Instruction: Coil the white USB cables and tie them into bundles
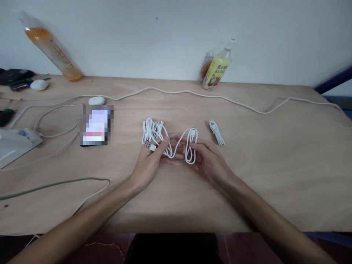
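Note:
A white USB cable (178, 142) runs between my two hands above the wooden table. My left hand (150, 159) is closed on one part of it, thumb pressing on a loose loop, and the USB plug (151, 146) sticks out by the thumb. My right hand (210, 156) pinches the other part, gathered in narrow upright loops. Just beyond my left hand lies a pile of white cables (151, 128), partly covered by the held loop. A neatly bundled white cable (217, 132) lies past my right hand.
A phone (96, 124) with a blurred screen and a white case (96, 101) lie to the left. A long white cord (189, 92) crosses the back. An orange drink bottle (55, 53) and a yellow drink bottle (218, 68) stand by the wall. A white power strip (19, 145) sits far left.

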Demonstrator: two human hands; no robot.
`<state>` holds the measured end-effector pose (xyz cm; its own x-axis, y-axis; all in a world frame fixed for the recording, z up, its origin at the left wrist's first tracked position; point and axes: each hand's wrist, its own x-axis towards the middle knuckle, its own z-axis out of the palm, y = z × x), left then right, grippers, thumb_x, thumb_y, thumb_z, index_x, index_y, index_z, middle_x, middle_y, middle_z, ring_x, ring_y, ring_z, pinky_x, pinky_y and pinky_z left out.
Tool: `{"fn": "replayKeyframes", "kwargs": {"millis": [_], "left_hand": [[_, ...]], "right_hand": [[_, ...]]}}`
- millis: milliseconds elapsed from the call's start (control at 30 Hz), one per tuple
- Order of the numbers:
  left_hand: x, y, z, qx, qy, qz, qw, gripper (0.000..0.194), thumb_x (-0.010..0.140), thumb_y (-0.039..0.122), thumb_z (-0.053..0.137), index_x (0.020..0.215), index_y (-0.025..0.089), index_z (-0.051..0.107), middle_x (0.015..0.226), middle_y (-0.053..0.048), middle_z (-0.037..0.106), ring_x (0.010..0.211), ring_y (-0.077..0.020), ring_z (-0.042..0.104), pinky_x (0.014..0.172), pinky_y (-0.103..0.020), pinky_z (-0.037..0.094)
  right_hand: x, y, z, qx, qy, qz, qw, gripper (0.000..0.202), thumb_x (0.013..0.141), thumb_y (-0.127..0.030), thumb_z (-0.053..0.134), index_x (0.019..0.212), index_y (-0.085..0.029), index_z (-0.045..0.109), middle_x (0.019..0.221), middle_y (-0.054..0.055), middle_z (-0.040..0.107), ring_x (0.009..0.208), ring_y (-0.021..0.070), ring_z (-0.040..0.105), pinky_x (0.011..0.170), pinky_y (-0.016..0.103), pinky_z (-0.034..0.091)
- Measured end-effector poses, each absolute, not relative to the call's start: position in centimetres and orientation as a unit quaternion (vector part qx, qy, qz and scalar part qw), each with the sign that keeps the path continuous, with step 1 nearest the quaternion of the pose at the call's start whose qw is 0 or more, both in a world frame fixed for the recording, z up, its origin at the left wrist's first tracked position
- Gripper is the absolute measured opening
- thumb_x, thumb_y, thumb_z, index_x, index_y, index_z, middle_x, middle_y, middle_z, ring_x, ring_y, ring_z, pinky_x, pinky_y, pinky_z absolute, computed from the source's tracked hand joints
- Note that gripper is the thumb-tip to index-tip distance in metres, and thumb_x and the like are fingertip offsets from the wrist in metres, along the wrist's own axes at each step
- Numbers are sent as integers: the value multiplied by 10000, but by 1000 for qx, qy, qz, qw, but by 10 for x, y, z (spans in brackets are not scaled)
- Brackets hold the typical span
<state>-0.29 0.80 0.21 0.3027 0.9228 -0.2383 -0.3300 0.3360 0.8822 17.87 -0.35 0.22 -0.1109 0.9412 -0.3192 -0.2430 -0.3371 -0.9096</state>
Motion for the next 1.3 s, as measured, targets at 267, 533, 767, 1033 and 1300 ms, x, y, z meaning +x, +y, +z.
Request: {"fn": "replayKeyframes", "kwargs": {"millis": [267, 533, 767, 1033, 1300], "left_hand": [[-1, 10, 6, 330, 376, 487, 716, 287, 994, 382, 798, 1131, 131, 822, 1050, -116, 830, 869, -228, 806, 686, -304, 661], [2, 8, 6, 314, 341, 513, 723, 93, 957, 232, 821, 907, 164, 783, 850, -14, 750, 798, -156, 741, 787, -280, 603], [2, 6, 9, 313, 359, 512, 714, 63, 984, 248, 774, 999, 186, 768, 854, 2, 711, 868, -169, 727, 861, -307, 593], [3, 4, 2, 378, 380, 507, 675, 205, 978, 401, 781, 998, 200, 742, 1080, -59, 782, 1082, -247, 752, 973, -378, 610], [4, 2, 6, 359, 360, 485, 711, 294, 936, 444, 834, 989, 229, 642, 987, -49, 809, 1108, -295, 811, 1020, -487, 649]], "right_hand": [[180, -1, 5, -482, -381, 637, 466, 357, 827, -507, 865, 1032, -218, 821, 701, -38, 569, 579, 112, 449, 440, 229, 311], [182, 1, 8, -466, -297, 681, 480, 480, 682, -585, 988, 902, -221, 766, 758, -31, 630, 592, 100, 514, 426, 195, 318], [185, 4, 3, -485, -339, 632, 500, 451, 720, -589, 954, 864, -213, 753, 768, -8, 679, 643, 140, 645, 488, 229, 468], [183, -1, 7, -482, -346, 647, 479, 445, 785, -606, 897, 857, -228, 675, 650, -64, 556, 485, 88, 469, 406, 209, 311], [186, 2, 8, -470, -319, 640, 517, 478, 789, -611, 912, 900, -238, 635, 635, -98, 476, 452, 61, 336, 416, 227, 230]]}}
